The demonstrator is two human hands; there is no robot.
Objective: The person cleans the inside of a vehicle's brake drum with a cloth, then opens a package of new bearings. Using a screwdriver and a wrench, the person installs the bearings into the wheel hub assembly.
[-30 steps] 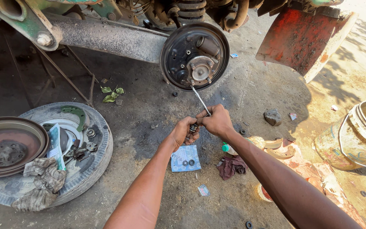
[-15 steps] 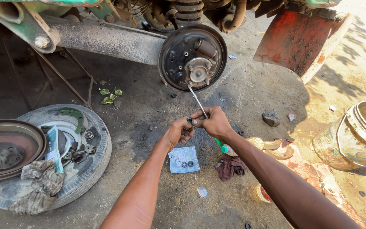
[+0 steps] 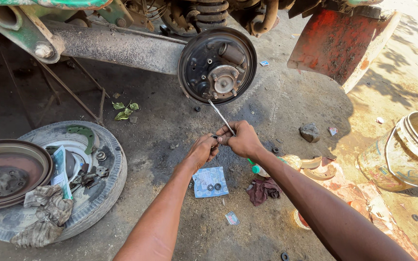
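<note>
Your right hand [image 3: 242,140] is closed around a slim metal screwdriver [image 3: 221,116], gripping it low on the shaft so that the bright steel runs up and away from your knuckles, while its green handle end [image 3: 254,167] pokes out below your wrist. Your left hand [image 3: 202,150] sits just beside the right, fingers curled and pinched on a small dark part [image 3: 215,137] held right at the right hand's fingertips; what that part is cannot be told. The screwdriver tip reaches the lower edge of the round brake backing plate [image 3: 217,65], which stands well ahead of both hands at the end of a dusty axle tube [image 3: 117,46]. Directly below your left hand, on the oily ground, lies a small blue packet [image 3: 210,181] with two dark rings resting on it. Below your right forearm lies a dark red rag [image 3: 263,189], and just beyond it, to the right of your right hand, a couple of curved brake shoes [image 3: 315,166]. Far off to your left, a tyre [image 3: 56,183] lies flat with loose parts and a grey cloth [image 3: 44,212] on it, and a rusty brake drum [image 3: 6,171] leans against its edge. Far to your right stands a stained bucket [image 3: 407,150].
</note>
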